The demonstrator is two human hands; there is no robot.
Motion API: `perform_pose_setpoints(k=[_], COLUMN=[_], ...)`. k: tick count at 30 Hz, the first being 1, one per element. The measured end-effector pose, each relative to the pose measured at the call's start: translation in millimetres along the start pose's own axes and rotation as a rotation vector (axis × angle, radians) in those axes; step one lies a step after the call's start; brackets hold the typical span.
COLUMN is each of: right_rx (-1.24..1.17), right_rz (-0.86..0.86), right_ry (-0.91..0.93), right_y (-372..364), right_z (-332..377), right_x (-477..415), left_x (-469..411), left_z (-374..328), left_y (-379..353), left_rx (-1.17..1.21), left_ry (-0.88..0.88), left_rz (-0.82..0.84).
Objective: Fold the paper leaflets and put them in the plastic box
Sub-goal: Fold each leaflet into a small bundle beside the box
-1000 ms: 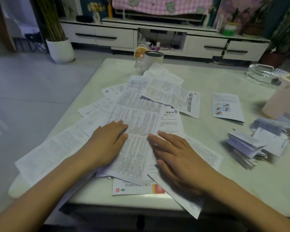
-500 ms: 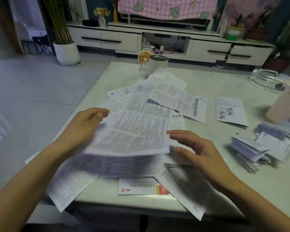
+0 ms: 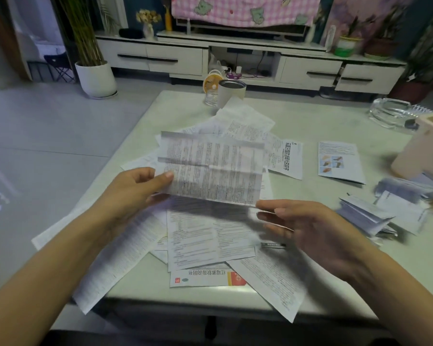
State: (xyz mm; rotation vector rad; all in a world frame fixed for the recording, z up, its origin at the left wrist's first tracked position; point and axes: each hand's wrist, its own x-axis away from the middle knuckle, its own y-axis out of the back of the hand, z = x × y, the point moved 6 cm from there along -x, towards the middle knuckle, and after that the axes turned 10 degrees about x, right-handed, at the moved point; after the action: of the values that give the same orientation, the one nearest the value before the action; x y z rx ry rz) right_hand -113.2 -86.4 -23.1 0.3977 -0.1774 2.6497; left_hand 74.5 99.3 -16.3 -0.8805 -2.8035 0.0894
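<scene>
A large printed leaflet [image 3: 211, 168] is lifted above the table, creased across its middle. My left hand [image 3: 133, 191] pinches its left edge between thumb and fingers. My right hand [image 3: 310, 226] is at the sheet's lower right corner with fingers stretched out, just under the paper's edge. Several unfolded leaflets [image 3: 210, 236] lie spread on the table below. A stack of folded leaflets [image 3: 367, 216] sits at the right. The pale pink plastic box [image 3: 420, 156] stands at the right edge, partly cut off.
The pale table [image 3: 310, 121] carries a metal cup [image 3: 231, 92], a small glass and an orange fan at the far edge. A glass ashtray [image 3: 391, 112] sits far right. A picture leaflet [image 3: 340, 161] lies alone. Some sheets overhang the near edge.
Both hands lay flat on the sheets a second ago. My left hand has since lifted the large leaflet off the pile and raised it, and my right hand has moved under its right corner.
</scene>
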Motion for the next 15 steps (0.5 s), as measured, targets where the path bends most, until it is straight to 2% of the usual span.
perform_pose_setpoints(k=[3,5,7,8,10,12,15], right_rx=[0.237,0.560,0.910,1.042,1.209,1.332,1.462], right_rz=[-0.155,-0.382,-0.490,-0.482,-0.444,-0.378,-0.229], right_ry=[0.143,0.425,0.772,0.897,1.012,1.037,0.989], right_y=[4.2,7.3,-4.2,-11.6,-25.4,-36.9,-44.3], right_z=[0.6,11.6,23.0,22.7,18.2,12.3,-0.5], right_x=[0.5,6.4,15.8,18.0,18.6,14.7,6.3], left_x=[4.4,10.1,16.5,17.6,19.5,22.8,32.3], left_z=[-1.8,1.9,6.4,9.8,14.3,15.5,19.7], left_y=[-8.4,-16.8,-23.7,-25.0,-24.4,-29.8,-44.9], left_rx=[0.034,0.166,0.243,0.221,0.178,0.183,0.200], left_ry=[-0.041,-0.005,0.022,0.020,0.013,0.002,0.039], left_rz=[-0.095,-0.135,-0.190,-0.227,-0.302,-0.309,-0.237])
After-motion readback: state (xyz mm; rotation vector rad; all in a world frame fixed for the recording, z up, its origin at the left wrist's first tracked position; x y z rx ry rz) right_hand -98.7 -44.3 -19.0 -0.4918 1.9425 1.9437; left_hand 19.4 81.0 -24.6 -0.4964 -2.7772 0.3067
